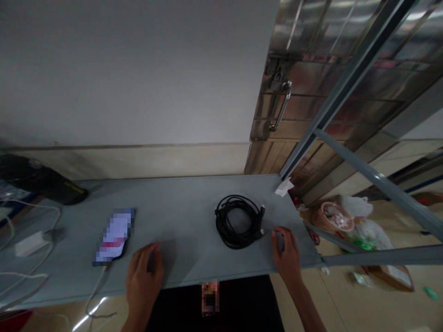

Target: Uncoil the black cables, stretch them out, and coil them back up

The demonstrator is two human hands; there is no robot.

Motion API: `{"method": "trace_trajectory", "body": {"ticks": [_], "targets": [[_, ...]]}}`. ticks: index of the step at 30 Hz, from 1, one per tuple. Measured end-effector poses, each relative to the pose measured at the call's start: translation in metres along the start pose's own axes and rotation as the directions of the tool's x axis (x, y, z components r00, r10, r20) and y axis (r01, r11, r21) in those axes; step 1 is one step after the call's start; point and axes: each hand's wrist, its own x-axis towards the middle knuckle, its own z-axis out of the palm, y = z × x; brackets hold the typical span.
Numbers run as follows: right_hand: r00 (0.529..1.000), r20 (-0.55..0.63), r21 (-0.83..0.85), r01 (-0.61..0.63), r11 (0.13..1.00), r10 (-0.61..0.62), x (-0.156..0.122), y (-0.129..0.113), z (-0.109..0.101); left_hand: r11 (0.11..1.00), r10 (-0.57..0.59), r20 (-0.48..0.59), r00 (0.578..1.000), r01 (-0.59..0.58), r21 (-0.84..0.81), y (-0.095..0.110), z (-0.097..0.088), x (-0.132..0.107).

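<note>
Our right hand [285,249] and left hand [145,272], loosely curled and seemingly empty, flank the coiled black cable [224,230] on the grey table [188,221], the right nearer. We judge that good handling gathers every loop and both plugs [262,232].

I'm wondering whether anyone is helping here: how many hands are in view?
2: the left hand, right of the phone, and the right hand, right of the coiled black cable. No others show.

Grey wall [131,74] beside metal door [308,80], tiled floor [367,306]
</note>
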Motion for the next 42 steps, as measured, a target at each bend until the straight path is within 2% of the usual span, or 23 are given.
{"method": "trace_trajectory", "body": {"ticks": [4,7,10,14,19,24,30,37,42], "targets": [[0.997,0.002,-0.009,0.080,0.997,-0.080,0.001,-0.004,-0.004,1.000,0.000,0.003,1.000,0.000,0.012,0.000,0.000,0.000],[0.982,0.028,-0.042,0.189,0.981,-0.188,0.006,-0.020,-0.005,1.000,0.003,-0.006,1.000,-0.003,0.024,0.000,0.000,0.000],[0.953,0.136,-0.011,0.274,0.962,-0.270,0.011,-0.046,0.005,0.999,0.025,-0.010,1.000,-0.025,0.021,-0.001,0.001,0.000],[0.869,0.326,0.035,0.382,0.923,-0.372,0.015,-0.069,0.035,0.999,0.046,-0.022,0.999,-0.046,0.030,-0.004,0.001,-0.001],[0.832,0.371,-0.043,0.460,0.887,-0.414,0.021,-0.066,0.062,0.994,0.095,-0.029,0.995,-0.094,0.051,-0.005,0.000,-0.002],[0.812,0.368,-0.082,0.514,0.854,-0.453,0.033,-0.054,0.063,0.992,0.111,-0.034,0.993,-0.108,0.064,-0.002,-0.001,-0.001],[0.831,0.349,-0.182,0.514,0.839,-0.433,0.048,-0.039,0.065,0.991,0.129,-0.034,0.991,-0.127,0.044,-0.004,0.000,-0.001],[0.824,0.470,-0.232,0.461,0.857,-0.316,0.067,-0.040,0.064,0.993,0.118,-0.034,0.992,-0.117,0.034,-0.007,0.002,-0.004],[0.870,0.450,-0.275,0.350,0.895,-0.202,0.090,-0.042,0.056,0.994,0.107,-0.031,0.994,-0.106,0.036,-0.009,0.001,-0.006]]}}
